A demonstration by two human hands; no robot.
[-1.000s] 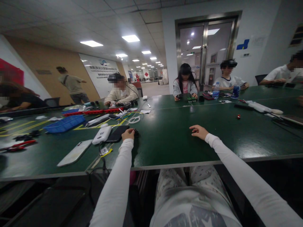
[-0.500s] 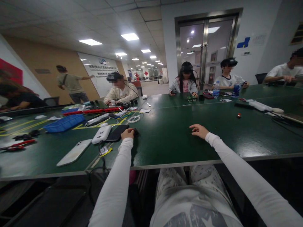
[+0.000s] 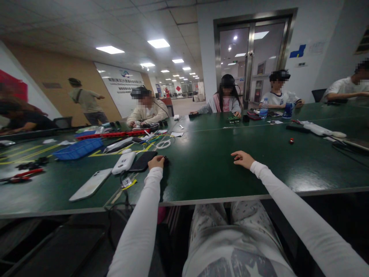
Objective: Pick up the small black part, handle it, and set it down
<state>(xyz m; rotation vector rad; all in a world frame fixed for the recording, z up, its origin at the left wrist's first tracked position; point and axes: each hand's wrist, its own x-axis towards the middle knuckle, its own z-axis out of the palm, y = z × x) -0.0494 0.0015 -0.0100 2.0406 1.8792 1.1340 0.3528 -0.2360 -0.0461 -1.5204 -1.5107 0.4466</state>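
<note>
My left hand [image 3: 156,162] rests on the green table [image 3: 201,173], fingers curled around a small black object [image 3: 165,159] that is mostly hidden. Just left of it lie a black phone [image 3: 142,162] and a white power bank [image 3: 123,163]. My right hand [image 3: 242,159] lies on bare tabletop with its fingers loosely spread, holding nothing. Both arms wear long white sleeves.
A white phone [image 3: 90,185], a blue tray [image 3: 77,149], red tools [image 3: 23,175] and white cable [image 3: 163,145] lie to the left. A small red object [image 3: 291,141] sits to the right. Several people sit around the far edges; one stands by the left wall.
My hands have stayed put. The person across the table in the grey jacket has stretched an arm out to the left. The view has tilted slightly.
</note>
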